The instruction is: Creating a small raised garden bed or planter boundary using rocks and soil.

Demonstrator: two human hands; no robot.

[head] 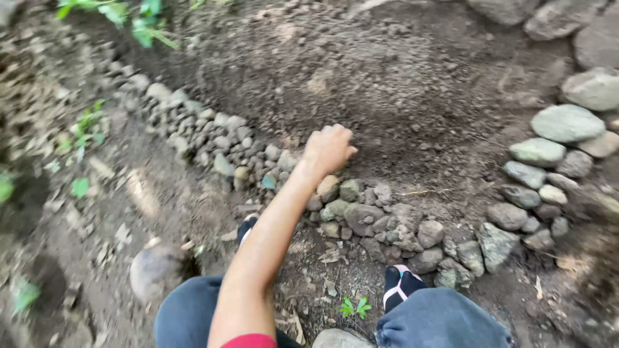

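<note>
Soil (pixel 387 90), dark, loose and crumbly, filled a garden bed outdoors, and the left hand (pixel 329 149) rested on its near edge with fingers curled inward, knuckles up; whether it gripped anything could not be told. The right hand was out of view. A low border of small grey stones (pixel 361 216) curved along the bed just below the hand, running up to the left. Larger rounded rocks (pixel 566 124) edged the right side. Bare packed ground (pixel 97 212) with dry leaf scraps lay to the left, with a round stone (pixel 155 270) beside the knee. Sandalled feet (pixel 400 287) stood close against the stone border.
</note>
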